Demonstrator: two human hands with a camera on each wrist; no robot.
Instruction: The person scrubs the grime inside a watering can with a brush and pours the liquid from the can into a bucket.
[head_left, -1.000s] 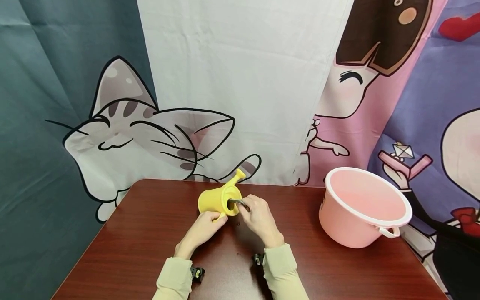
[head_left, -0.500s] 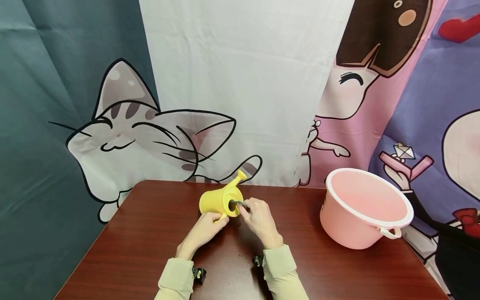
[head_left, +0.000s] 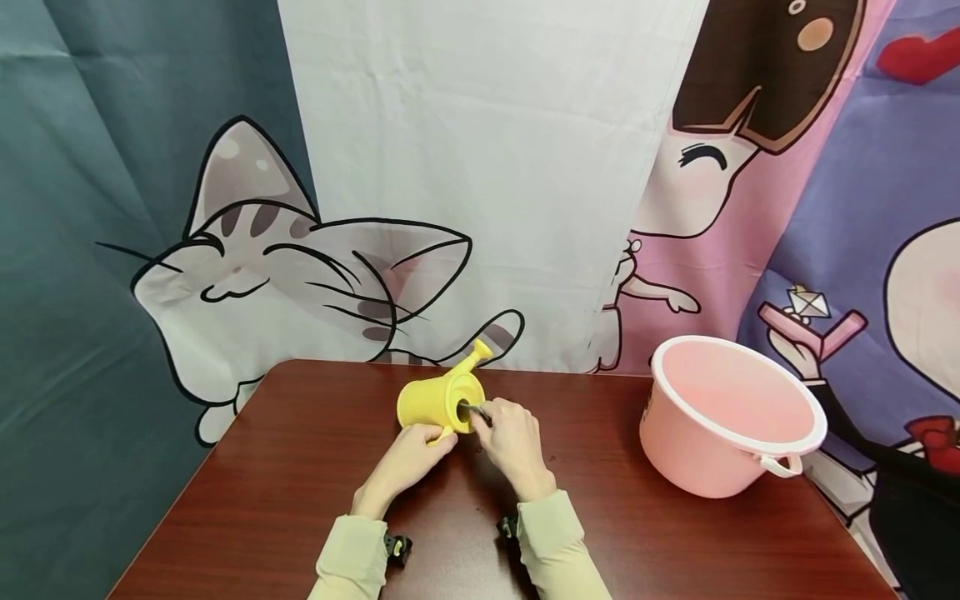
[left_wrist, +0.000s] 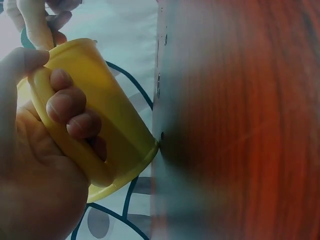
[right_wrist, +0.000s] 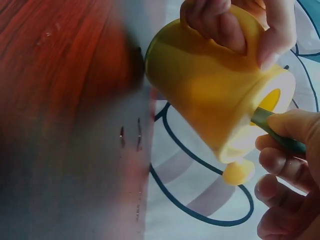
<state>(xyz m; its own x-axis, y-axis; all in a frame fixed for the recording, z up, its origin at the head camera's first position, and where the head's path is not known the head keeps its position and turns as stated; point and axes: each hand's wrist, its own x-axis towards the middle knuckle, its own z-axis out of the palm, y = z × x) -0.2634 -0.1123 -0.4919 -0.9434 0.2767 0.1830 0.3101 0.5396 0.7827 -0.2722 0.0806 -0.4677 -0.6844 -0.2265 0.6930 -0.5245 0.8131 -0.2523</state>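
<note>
A small yellow watering can is tipped on its side near the table's far edge, its round opening toward the right hand and its spout pointing up and back. My left hand grips its handle, fingers curled through the loop in the left wrist view. With my right hand I pinch a slim dark green stick-like handle between thumb and fingers. The front end of that stick goes into the can's opening, so its tip is hidden inside.
A pink bucket with a white rim stands at the table's right. Small wet drops dot the dark red-brown wooden table. Behind it hangs a cartoon-printed curtain.
My right hand and forearm have shifted slightly left, and the wrist has turned a little while the stick stays in the opening. The left hand and watering can hardly move.
</note>
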